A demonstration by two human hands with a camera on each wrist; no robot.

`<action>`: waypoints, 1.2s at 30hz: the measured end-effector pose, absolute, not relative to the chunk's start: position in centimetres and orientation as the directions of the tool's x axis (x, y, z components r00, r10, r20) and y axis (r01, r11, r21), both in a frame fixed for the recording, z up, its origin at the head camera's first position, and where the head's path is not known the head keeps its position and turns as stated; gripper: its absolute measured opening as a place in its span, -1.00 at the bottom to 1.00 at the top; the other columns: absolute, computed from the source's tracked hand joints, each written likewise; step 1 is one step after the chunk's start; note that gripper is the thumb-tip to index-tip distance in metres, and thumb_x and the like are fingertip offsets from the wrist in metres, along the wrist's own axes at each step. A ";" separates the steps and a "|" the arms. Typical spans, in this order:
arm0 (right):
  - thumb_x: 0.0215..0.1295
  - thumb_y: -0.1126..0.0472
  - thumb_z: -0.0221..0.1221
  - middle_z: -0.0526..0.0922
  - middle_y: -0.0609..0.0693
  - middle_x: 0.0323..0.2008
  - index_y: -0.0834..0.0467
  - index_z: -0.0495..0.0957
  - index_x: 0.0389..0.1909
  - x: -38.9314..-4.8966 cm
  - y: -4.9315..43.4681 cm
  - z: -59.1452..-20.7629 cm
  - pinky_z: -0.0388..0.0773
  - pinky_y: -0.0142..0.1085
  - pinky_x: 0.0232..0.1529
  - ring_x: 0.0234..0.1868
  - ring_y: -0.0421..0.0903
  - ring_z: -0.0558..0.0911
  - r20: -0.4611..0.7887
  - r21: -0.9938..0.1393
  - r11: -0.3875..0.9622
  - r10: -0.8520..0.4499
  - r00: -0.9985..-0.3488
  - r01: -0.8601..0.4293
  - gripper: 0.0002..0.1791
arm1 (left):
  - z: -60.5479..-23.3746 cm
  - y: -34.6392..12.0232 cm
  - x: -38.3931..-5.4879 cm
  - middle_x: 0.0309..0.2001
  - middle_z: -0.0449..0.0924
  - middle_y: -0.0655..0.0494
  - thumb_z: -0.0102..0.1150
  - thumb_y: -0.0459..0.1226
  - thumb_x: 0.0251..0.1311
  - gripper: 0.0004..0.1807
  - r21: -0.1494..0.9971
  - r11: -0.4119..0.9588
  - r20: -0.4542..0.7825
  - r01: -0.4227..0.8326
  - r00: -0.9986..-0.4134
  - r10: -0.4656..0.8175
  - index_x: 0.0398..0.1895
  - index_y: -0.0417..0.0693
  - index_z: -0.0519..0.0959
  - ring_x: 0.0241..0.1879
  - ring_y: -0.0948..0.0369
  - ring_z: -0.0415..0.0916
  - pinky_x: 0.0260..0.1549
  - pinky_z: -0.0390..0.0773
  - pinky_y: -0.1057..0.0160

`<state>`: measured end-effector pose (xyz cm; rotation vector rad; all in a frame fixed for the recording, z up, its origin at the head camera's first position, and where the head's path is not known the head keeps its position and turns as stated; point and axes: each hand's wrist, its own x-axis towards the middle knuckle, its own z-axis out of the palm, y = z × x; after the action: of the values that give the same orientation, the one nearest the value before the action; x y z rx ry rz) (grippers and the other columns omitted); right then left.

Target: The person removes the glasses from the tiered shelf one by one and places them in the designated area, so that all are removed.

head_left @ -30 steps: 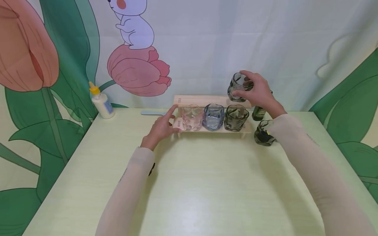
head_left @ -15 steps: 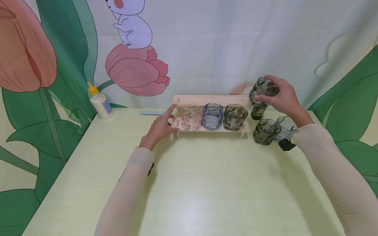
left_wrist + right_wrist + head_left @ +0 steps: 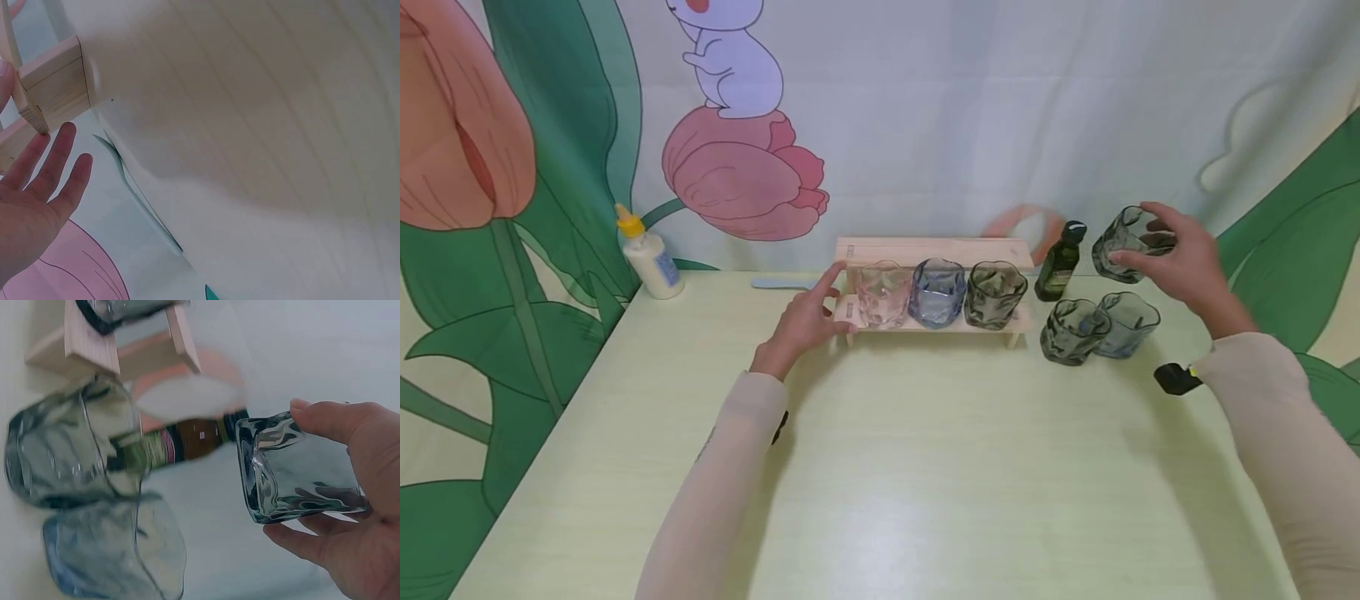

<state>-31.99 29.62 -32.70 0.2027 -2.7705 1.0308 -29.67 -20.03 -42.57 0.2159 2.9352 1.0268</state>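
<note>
My right hand point(image 3: 1187, 258) holds a smoky grey glass tumbler point(image 3: 1122, 250) in the air at the back right. Thumb and fingers grip its sides in the right wrist view, where the held tumbler point(image 3: 300, 472) lies tilted. My left hand point(image 3: 805, 323) touches the left end of a two-step wooden rack point(image 3: 925, 250), its fingers fairly straight in the left wrist view against the wood point(image 3: 59, 81). On the rack's lower step stand a pink tumbler point(image 3: 882, 296), a blue tumbler point(image 3: 937, 293) and a dark grey tumbler point(image 3: 996, 296).
Right of the rack stand another grey tumbler point(image 3: 1073, 332) and a pale blue-grey tumbler point(image 3: 1127, 323), close together. A dark green bottle point(image 3: 1060, 262) is behind them. At the back left are a glue bottle point(image 3: 653, 262) with a yellow cap and a light blue flat utensil point(image 3: 781, 283).
My right hand has carried the grey tumbler from above the rack's right end rightward, past the green bottle. The bottle and the pale tumbler have come into full view. My left hand stays at the rack.
</note>
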 end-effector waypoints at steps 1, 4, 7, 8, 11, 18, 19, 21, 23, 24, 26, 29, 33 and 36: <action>0.29 -0.09 0.29 0.30 0.39 0.37 -0.04 0.03 0.59 -32.0 30.1 -32.8 0.32 0.28 0.15 0.33 0.37 0.34 0.212 -0.633 0.753 -0.055 -0.976 -0.180 -0.06 | -42.6 -20.0 -29.7 0.30 0.50 -0.07 0.48 -0.20 0.10 0.13 0.622 0.773 0.023 0.124 -0.990 0.140 0.58 0.49 -0.10 0.02 -0.07 0.62 -0.09 0.58 -0.03; 0.30 -0.10 0.27 0.26 0.39 0.40 -0.05 0.01 0.59 -32.0 31.3 -33.2 0.33 0.26 0.13 0.32 0.37 0.34 0.200 -0.635 0.757 -0.030 -0.979 -0.153 -0.06 | -42.6 -20.1 -29.7 0.30 0.50 -0.06 0.49 -0.19 0.09 0.14 0.622 0.773 0.028 0.128 -0.989 0.142 0.58 0.48 -0.10 0.02 -0.07 0.62 -0.11 0.58 -0.03; 0.31 -0.11 0.25 0.26 0.40 0.40 -0.04 -0.01 0.60 -32.0 32.4 -33.7 0.34 0.27 0.12 0.30 0.35 0.34 0.187 -0.626 0.770 -0.011 -0.982 -0.128 -0.06 | -42.7 -20.1 -29.6 0.30 0.51 -0.07 0.50 -0.19 0.08 0.15 0.620 0.773 0.032 0.134 -0.989 0.145 0.58 0.47 -0.10 0.01 -0.07 0.63 -0.12 0.58 -0.03; 0.32 -0.12 0.25 0.26 0.42 0.39 -0.04 -0.02 0.60 -32.1 32.8 -33.9 0.32 0.28 0.12 0.29 0.36 0.33 0.182 -0.624 0.772 -0.009 -0.983 -0.122 -0.06 | -42.7 -20.1 -29.6 0.29 0.51 -0.07 0.50 -0.19 0.08 0.15 0.620 0.773 0.033 0.134 -0.989 0.144 0.58 0.47 -0.09 0.01 -0.07 0.63 -0.12 0.58 -0.04; 0.31 -0.11 0.25 0.28 0.46 0.36 0.00 -0.03 0.60 -32.2 33.9 -34.5 0.29 0.31 0.13 0.29 0.37 0.31 0.175 -0.627 0.771 0.000 -0.985 -0.112 -0.04 | -42.7 -20.2 -29.6 0.29 0.51 -0.08 0.50 -0.19 0.08 0.14 0.621 0.772 0.034 0.133 -0.989 0.143 0.58 0.47 -0.09 0.01 -0.07 0.63 -0.12 0.58 -0.04; 0.32 -0.15 0.23 0.28 0.48 0.36 0.01 -0.05 0.60 -32.4 36.1 -35.6 0.27 0.32 0.13 0.30 0.39 0.29 0.148 -0.606 0.793 0.032 -0.988 -0.066 -0.03 | -42.6 -20.1 -29.6 0.30 0.51 -0.08 0.49 -0.19 0.09 0.13 0.616 0.777 0.033 0.130 -0.990 0.139 0.58 0.48 -0.09 0.01 -0.07 0.63 -0.11 0.58 -0.04; 0.32 -0.16 0.23 0.28 0.48 0.35 0.02 -0.06 0.60 -32.4 36.4 -35.7 0.27 0.33 0.13 0.30 0.40 0.29 0.146 -0.606 0.793 0.034 -0.989 -0.063 -0.02 | -42.6 -20.1 -29.6 0.30 0.51 -0.08 0.49 -0.20 0.09 0.13 0.617 0.776 0.035 0.132 -0.990 0.140 0.58 0.48 -0.09 0.01 -0.07 0.63 -0.11 0.58 -0.04; 0.33 -0.17 0.21 0.17 0.47 0.43 0.02 -0.09 0.61 -32.2 36.9 -36.0 0.21 0.38 0.17 0.39 0.42 0.18 0.128 -0.604 0.796 0.041 -0.991 -0.045 -0.01 | -42.6 -20.1 -29.6 0.29 0.51 -0.08 0.49 -0.21 0.09 0.13 0.618 0.774 0.041 0.138 -0.989 0.143 0.58 0.46 -0.08 0.00 -0.07 0.63 -0.10 0.57 -0.04; 0.33 -0.17 0.21 0.13 0.48 0.44 0.05 -0.10 0.61 -32.1 37.4 -36.4 0.15 0.43 0.18 0.43 0.47 0.09 0.114 -0.604 0.796 0.042 -0.993 -0.036 -0.01 | -42.6 -20.1 -29.6 0.28 0.51 -0.08 0.49 -0.21 0.09 0.13 0.619 0.772 0.047 0.144 -0.988 0.147 0.58 0.45 -0.08 0.00 -0.08 0.63 -0.09 0.57 -0.05; 0.34 -0.17 0.20 0.12 0.49 0.44 0.06 -0.11 0.61 -32.1 37.6 -36.6 0.13 0.44 0.18 0.44 0.50 0.06 0.106 -0.603 0.797 0.039 -0.994 -0.032 0.00 | -42.6 -20.1 -29.6 0.28 0.52 -0.08 0.49 -0.22 0.09 0.13 0.618 0.772 0.050 0.148 -0.988 0.150 0.58 0.44 -0.07 0.00 -0.08 0.63 -0.09 0.57 -0.05; 0.34 -0.17 0.20 0.08 0.51 0.45 0.08 -0.11 0.60 -32.1 38.1 -37.1 0.09 0.47 0.19 0.44 0.55 -0.01 0.090 -0.600 0.800 0.033 -0.995 -0.027 0.00 | -42.6 -20.1 -29.5 0.27 0.52 -0.08 0.48 -0.22 0.09 0.12 0.618 0.771 0.051 0.150 -0.987 0.151 0.58 0.43 -0.07 0.01 -0.07 0.63 -0.09 0.57 -0.05; 0.33 -0.17 0.22 0.13 0.55 0.40 0.12 -0.10 0.60 -32.1 38.6 -37.9 0.11 0.45 0.18 0.41 0.57 0.04 0.076 -0.593 0.805 0.032 -0.997 -0.020 0.02 | -42.5 -20.0 -29.5 0.28 0.51 -0.08 0.48 -0.23 0.10 0.12 0.620 0.770 0.050 0.147 -0.988 0.149 0.58 0.44 -0.07 0.01 -0.08 0.63 -0.09 0.58 -0.05; 0.30 -0.19 0.24 0.10 0.56 0.40 0.12 -0.13 0.60 -32.0 39.2 -38.9 0.14 0.46 0.16 0.39 0.59 0.05 0.045 -0.583 0.812 0.023 -0.999 -0.007 0.06 | -42.5 -20.0 -29.5 0.28 0.51 -0.07 0.48 -0.23 0.10 0.12 0.622 0.771 0.044 0.139 -0.989 0.143 0.58 0.45 -0.07 0.02 -0.08 0.63 -0.10 0.58 -0.04; 0.29 -0.21 0.25 0.08 0.57 0.41 0.11 -0.15 0.60 -31.9 39.5 -39.7 0.18 0.47 0.12 0.37 0.61 0.07 0.018 -0.581 0.814 0.010 -1.000 -0.002 0.08 | -42.5 -20.0 -29.6 0.28 0.51 -0.06 0.48 -0.23 0.10 0.12 0.619 0.773 0.044 0.137 -0.989 0.140 0.58 0.45 -0.07 0.02 -0.07 0.63 -0.10 0.57 -0.04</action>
<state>-31.87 39.49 -39.69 -0.0066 -2.9727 0.9525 -29.56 -19.98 -42.52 0.2300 2.9537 1.0312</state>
